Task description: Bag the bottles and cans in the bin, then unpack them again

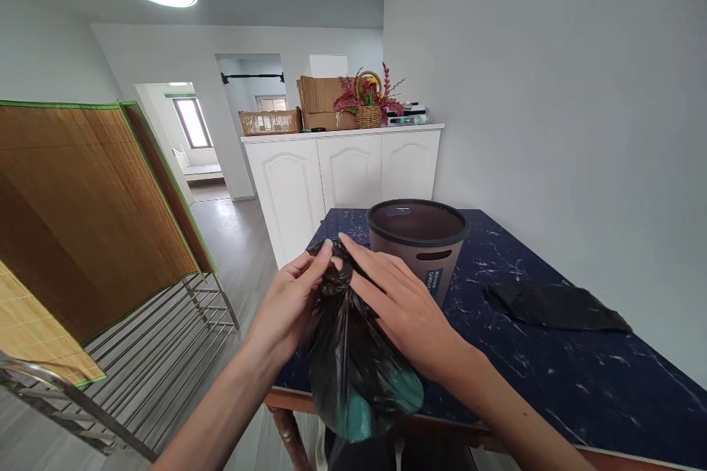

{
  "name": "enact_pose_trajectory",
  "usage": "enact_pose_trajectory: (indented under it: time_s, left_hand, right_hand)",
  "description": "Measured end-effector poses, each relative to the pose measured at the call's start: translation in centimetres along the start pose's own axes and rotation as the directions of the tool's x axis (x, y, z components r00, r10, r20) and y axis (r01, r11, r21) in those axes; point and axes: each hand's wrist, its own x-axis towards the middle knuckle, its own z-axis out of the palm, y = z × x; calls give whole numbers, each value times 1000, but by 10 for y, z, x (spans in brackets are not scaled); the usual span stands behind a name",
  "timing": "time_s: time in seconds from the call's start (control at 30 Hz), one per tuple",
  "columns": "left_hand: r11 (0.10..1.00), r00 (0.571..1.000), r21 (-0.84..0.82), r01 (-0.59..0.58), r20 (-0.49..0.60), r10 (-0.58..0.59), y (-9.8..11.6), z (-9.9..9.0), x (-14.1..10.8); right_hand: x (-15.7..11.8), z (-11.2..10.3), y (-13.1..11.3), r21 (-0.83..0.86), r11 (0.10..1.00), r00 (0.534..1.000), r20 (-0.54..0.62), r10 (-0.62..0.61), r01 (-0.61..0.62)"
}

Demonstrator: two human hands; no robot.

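A black plastic garbage bag hangs from my two hands over the near edge of the table, its neck gathered and twisted. Teal-green items show through the thin plastic at its bottom. My left hand grips the bunched neck from the left, thumb pressed on it. From the other side, my right hand closes on the same neck with its fingers pointing to the knot-like bunch. Just behind the hands stands a brownish trash can with a black rim and a handle slot; no liner shows in it.
The dark blue marble-patterned table carries a folded black plastic bag at right. A metal rack with a bamboo mat stands at left. Behind is a white cabinet bearing cardboard boxes and a flower basket.
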Motion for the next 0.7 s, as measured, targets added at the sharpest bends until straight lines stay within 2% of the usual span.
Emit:
enact_pose_trajectory:
  time_s: [0.1, 0.27, 0.33, 0.4, 0.5, 0.6, 0.7]
  left_hand:
    - [999, 999, 15, -33, -27, 33, 5, -4, 1]
    - [997, 1000, -77, 7, 2, -6, 2, -27, 4]
    - [994, 999, -105, 16, -40, -20, -5, -44, 8]
    - [991, 994, -133, -28, -108, 14, -13, -58, 11]
    - [978, 979, -179, -108, -189, 73, -22, -65, 13]
    - [965, 975, -221, -144, -200, 100, -27, -55, 11]
    - [946, 970, -265, -186, -205, 133, -30, -42, 8]
  right_hand:
    - [-10, -4, 6, 115, 992, 998, -39, -47, 52]
    - [-47, -11, 16, 192, 981, 999, 19, 34, -37]
    - [-66, -16, 18, 202, 975, 995, 59, 78, -88]
    - [-83, -21, 16, 217, 966, 987, 97, 125, -143]
    - [-98, -28, 11, 268, 931, 967, 135, 217, -247]
    - [-97, -31, 7, 329, 839, 900, 194, 390, -434]
    - [-87, -30, 5, 377, 668, 767, 317, 557, -641]
